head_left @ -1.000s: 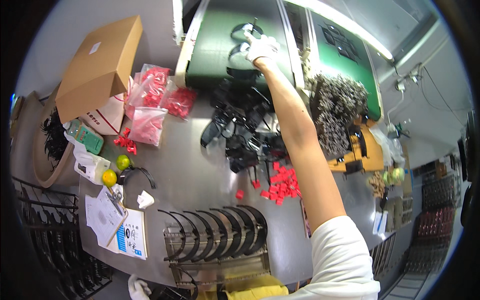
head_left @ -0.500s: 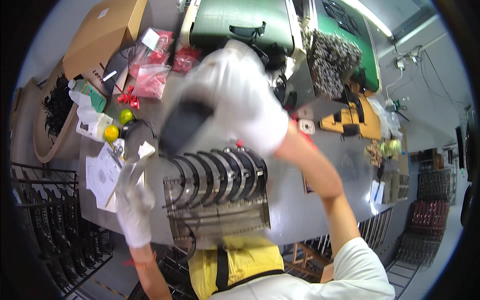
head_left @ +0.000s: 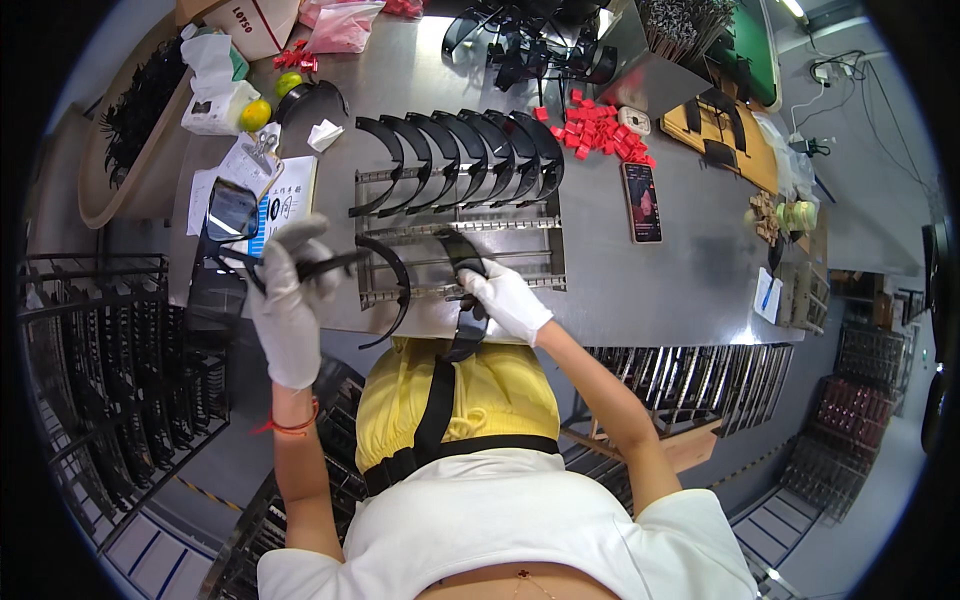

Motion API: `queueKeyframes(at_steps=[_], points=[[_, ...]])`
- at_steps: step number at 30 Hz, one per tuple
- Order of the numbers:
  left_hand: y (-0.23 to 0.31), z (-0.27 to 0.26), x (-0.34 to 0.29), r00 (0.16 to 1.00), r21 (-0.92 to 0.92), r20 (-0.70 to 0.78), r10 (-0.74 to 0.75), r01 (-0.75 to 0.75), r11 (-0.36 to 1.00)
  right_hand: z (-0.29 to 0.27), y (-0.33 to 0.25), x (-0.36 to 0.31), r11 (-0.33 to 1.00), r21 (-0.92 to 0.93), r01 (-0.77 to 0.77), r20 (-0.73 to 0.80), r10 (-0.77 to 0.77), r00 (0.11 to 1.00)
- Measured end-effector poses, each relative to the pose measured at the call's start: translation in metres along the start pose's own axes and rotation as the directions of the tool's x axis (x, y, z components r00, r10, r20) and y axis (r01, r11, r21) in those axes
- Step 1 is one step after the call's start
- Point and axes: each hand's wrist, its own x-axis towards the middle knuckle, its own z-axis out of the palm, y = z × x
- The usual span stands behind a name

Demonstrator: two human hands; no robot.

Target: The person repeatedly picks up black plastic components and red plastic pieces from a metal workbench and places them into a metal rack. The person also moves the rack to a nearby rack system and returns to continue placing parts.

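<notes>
White-gloved, my left hand (head_left: 288, 300) is closed on a pair of dark sunglasses (head_left: 233, 212), one lens of which faces up left of the metal rack (head_left: 545, 225). My right hand (head_left: 508, 302), also gloved, pinches a curved black lens (head_left: 468, 334) upright over the rack's near row. Another curved black lens (head_left: 402, 288) stands at that row's left end. Along the far row, several similar lenses (head_left: 447, 160) stand side by side. The fingertips of my right hand are partly hidden by the lens.
Red small parts (head_left: 600, 130) and a phone (head_left: 643, 202) lie right of the rack. At the back are black glasses frames (head_left: 545, 60) and a metal bin of thin parts (head_left: 665, 65). Papers on a clipboard (head_left: 245, 170) and yellow-green fruit (head_left: 255, 115) lie left. The table's edge is close.
My right hand has come back from the far side near the conveyor to the near row, with a curved lens. My left hand has moved to the rack's left side; it now holds sunglasses.
</notes>
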Motion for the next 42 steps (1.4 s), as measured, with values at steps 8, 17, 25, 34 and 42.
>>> queueKeyframes(at_steps=[8, 17, 25, 34, 42], points=[[-0.009, -0.061, -0.048, 0.979, 0.071, -0.143, -0.148, 0.159, 0.985, 0.038, -0.009, 0.008, 0.946, -0.303, 0.112, -0.075, -0.141, 0.987], [-0.014, -0.063, -0.059, 0.973, 0.449, -0.047, -0.224, 0.221, 0.866, 0.055, -0.056, 0.023, 0.742, -0.67, -0.024, -0.144, -0.098, 0.985], [-0.004, -0.012, -0.051, 0.429, 0.177, 0.838, -0.338, 0.372, 0.911, -0.015, -0.122, -0.033, 0.992, 0.037, 0.121, 0.298, -0.127, 0.946], [-0.035, 0.005, -0.063, 0.63, 0.554, 0.768, 0.112, -0.742, 0.377, -0.006, -0.109, -0.042, 0.998, -0.062, 0.032, 0.328, -0.01, 0.945], [-0.042, -0.056, -0.036, 0.648, -0.53, 0.603, -0.466, 0.762, 0.373, -0.026, -0.051, -0.002, 0.989, -0.146, -0.005, -0.113, -0.012, 0.994]])
